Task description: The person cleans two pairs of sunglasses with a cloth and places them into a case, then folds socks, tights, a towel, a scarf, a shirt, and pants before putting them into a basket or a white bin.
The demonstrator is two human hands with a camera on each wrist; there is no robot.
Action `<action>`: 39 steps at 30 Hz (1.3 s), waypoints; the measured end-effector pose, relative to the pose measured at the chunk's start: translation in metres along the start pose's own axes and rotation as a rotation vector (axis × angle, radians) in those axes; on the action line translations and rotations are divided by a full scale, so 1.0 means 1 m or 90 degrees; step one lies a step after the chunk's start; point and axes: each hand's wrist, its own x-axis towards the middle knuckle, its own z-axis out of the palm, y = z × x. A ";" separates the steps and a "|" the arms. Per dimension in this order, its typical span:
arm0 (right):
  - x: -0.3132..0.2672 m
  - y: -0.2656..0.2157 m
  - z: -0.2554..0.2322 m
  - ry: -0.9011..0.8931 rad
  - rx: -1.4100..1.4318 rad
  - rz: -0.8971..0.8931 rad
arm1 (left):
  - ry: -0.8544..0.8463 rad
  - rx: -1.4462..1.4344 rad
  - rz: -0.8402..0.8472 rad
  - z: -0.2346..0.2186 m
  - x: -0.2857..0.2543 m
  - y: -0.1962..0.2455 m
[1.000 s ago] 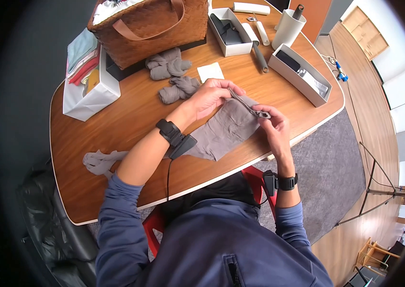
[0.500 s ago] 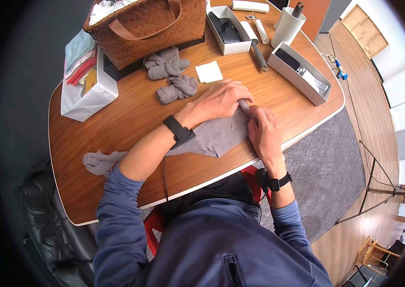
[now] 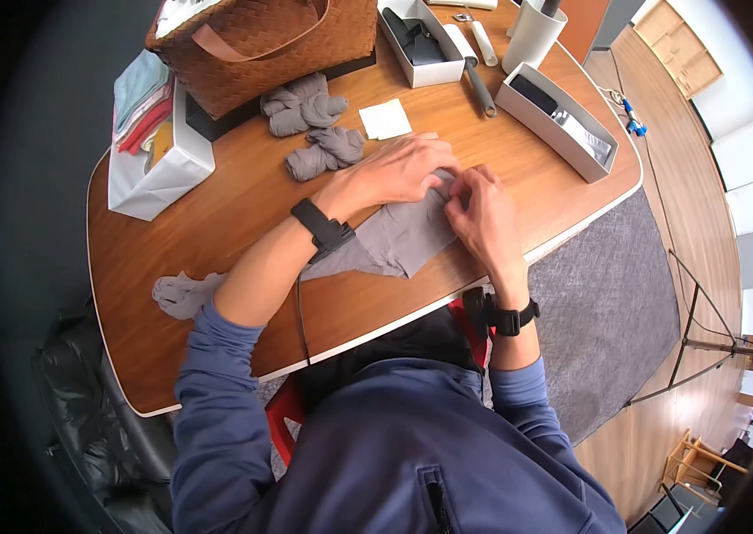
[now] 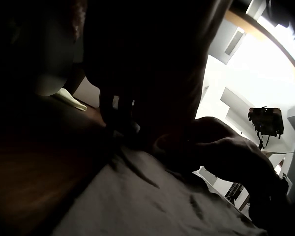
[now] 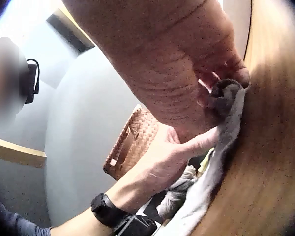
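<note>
A grey cloth (image 3: 399,236) is spread on the wooden table (image 3: 158,347), near its pale front edge, between and below the two hands. Its far edge is gripped in the curled fingers of the left hand (image 3: 403,169), while a rolled part is pinched by the fingertips of the right hand (image 3: 488,218), just beside it. A bunched grey end (image 3: 182,295) is seen past the left forearm (whether it is joined to the cloth is hidden by the arm). Warm brown grain is shown across the tabletop, on which two knotted bundles (image 3: 323,151) are laid beside a white paper (image 3: 385,118). Behind them a woven basket (image 3: 279,58) is placed, with a white bin (image 3: 167,182) of folded fabrics to its left. On the right, a white tray (image 3: 434,73), a roller (image 3: 479,87) with a grey handle, a white cylinder (image 3: 532,40) and a long box (image 3: 563,141) are set. Beyond the table, a dark grey rug (image 3: 608,311) is laid over a wood floor (image 3: 706,258), and a black stand (image 3: 697,343) is propped at its edge. A black sofa (image 3: 83,427) is seen at the left, and a red chair (image 3: 281,418) is partly covered by the person's body.
</note>
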 end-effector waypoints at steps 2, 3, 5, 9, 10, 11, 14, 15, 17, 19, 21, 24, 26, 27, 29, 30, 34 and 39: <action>0.001 -0.001 0.005 0.015 0.011 -0.010 | -0.007 0.010 0.011 -0.001 -0.002 0.002; 0.000 -0.001 0.010 0.039 0.034 -0.024 | -0.002 0.013 0.011 -0.003 -0.004 0.003; -0.001 0.000 0.016 0.074 0.078 -0.054 | -0.004 0.022 0.008 -0.011 -0.005 0.009; -0.003 0.004 0.023 0.101 0.068 -0.146 | -0.008 0.064 0.013 -0.019 -0.008 0.009; -0.004 0.006 0.025 0.102 0.042 -0.178 | 0.005 0.072 0.026 -0.018 -0.009 0.009; -0.003 0.006 0.025 0.098 0.037 -0.189 | 0.019 0.080 0.040 -0.018 -0.010 0.009; -0.002 0.004 0.023 0.083 0.025 -0.208 | -0.012 0.002 0.006 -0.016 -0.016 0.005; -0.001 0.002 0.022 0.075 0.022 -0.207 | -0.028 -0.001 -0.006 -0.017 -0.017 0.003; -0.002 0.000 0.022 0.059 0.024 -0.191 | -0.059 -0.011 -0.030 -0.018 -0.017 0.001; 0.002 0.000 0.024 0.048 0.037 -0.165 | -0.077 0.016 -0.058 -0.019 -0.017 0.000; 0.007 -0.001 0.020 0.006 0.079 -0.092 | -0.066 -0.001 -0.083 -0.019 -0.017 0.001; 0.014 -0.003 0.008 -0.078 0.067 -0.069 | -0.028 -0.056 -0.089 -0.015 -0.017 0.005; 0.016 -0.003 0.006 -0.099 0.054 -0.079 | -0.032 -0.035 -0.053 -0.015 -0.016 0.001; 0.017 -0.002 0.009 -0.088 0.057 -0.086 | -0.034 -0.043 -0.057 -0.016 -0.016 0.000; 0.026 0.002 0.016 -0.082 0.071 -0.131 | -0.033 -0.052 -0.070 -0.020 -0.015 -0.004; 0.034 0.008 0.019 -0.086 0.083 -0.167 | -0.021 -0.049 -0.085 -0.023 -0.017 -0.005; 0.075 0.023 0.018 -0.170 0.095 -0.254 | 0.007 -0.070 -0.165 -0.031 -0.025 -0.017; 0.111 0.015 0.030 -0.180 0.132 -0.226 | 0.037 -0.082 -0.217 -0.052 -0.026 -0.034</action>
